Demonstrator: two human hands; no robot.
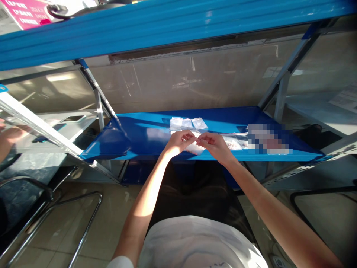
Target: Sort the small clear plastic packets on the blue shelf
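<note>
white shirt (195, 242), left hand (180, 142), right hand (214, 144) over plastic bag (195, 149)

A blue metal shelf (145, 138) holds small clear plastic bags (188, 123) and a pixelated item (267, 139)

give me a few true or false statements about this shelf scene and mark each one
The left hand and right hand are far apart: false, their fingertips meet above a clear plastic bag.
Small clear bags lie on the shelf behind the hands: true.
The shelf is bare unpainted wood: false, it is blue metal.
A chrome tube frame stands at the lower left: true.
The right hand grips a pair of scissors: false, its fingers are pinched together at the bag.
</note>
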